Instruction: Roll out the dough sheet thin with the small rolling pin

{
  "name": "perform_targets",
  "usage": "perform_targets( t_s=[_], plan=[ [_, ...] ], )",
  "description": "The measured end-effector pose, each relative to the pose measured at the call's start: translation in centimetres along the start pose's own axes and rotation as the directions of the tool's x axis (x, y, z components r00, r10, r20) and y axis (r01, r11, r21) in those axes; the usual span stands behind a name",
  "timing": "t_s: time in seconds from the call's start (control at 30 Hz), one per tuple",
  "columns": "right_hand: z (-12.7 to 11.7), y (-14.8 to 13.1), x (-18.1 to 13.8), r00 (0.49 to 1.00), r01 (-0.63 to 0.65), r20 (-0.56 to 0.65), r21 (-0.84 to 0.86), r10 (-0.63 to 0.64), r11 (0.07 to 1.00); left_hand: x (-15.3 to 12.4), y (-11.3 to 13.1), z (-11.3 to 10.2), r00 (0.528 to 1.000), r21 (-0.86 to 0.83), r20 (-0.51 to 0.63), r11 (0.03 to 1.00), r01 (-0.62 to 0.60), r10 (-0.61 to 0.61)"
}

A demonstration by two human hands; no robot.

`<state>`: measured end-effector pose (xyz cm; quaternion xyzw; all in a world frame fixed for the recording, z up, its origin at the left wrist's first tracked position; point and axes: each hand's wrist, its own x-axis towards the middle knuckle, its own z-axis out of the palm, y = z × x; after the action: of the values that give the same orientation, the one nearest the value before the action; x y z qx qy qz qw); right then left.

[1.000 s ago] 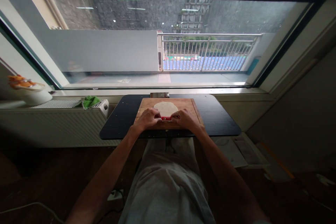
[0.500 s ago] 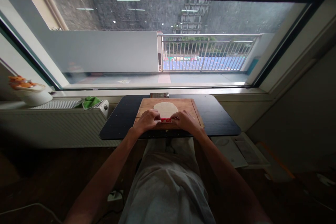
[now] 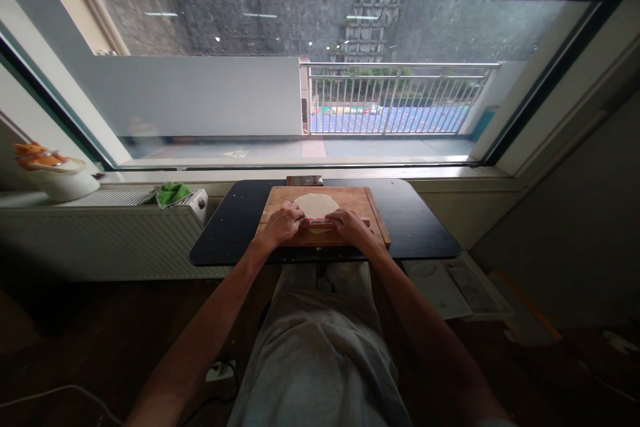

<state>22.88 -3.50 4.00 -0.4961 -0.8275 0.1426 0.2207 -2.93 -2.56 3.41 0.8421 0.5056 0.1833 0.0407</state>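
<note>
A thin round sheet of pale dough (image 3: 317, 203) lies on a wooden board (image 3: 357, 200). Across its near part runs a rolling pin (image 3: 318, 221) with a red and white middle; one wooden end shows beyond my right hand. My left hand (image 3: 285, 223) closes over the pin's left part, its fingertips by the coloured middle. On the other side, my right hand (image 3: 350, 223) is closed on the pin too. A small strip of dough shows on the near side of the pin.
The board rests on a black table (image 3: 225, 227) against the window sill. A small dark box-like object (image 3: 305, 181) sits behind the board. To the left are a radiator (image 3: 125, 240), a green cloth (image 3: 173, 193) and a white pot (image 3: 65, 180) with something orange on top.
The rolling pin has moved slightly away from me over the dough and turned, so its middle shows more white. Both hands have stayed on it.
</note>
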Motion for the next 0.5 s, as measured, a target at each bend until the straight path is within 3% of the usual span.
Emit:
perform_targets(
  t_s=[0.27,0.5],
  plan=[
    [0.6,0.0,1.0,0.995,-0.082,0.042,-0.143,0.089,0.986,0.2,1.1,2.3,0.987,0.164,-0.051,0.974,0.159,-0.152],
    [0.8,-0.2,2.3,0.999,-0.030,0.018,-0.339,0.038,0.940,1.9,1.6,2.9,0.954,0.267,-0.137,0.918,0.295,-0.267]
  ],
)
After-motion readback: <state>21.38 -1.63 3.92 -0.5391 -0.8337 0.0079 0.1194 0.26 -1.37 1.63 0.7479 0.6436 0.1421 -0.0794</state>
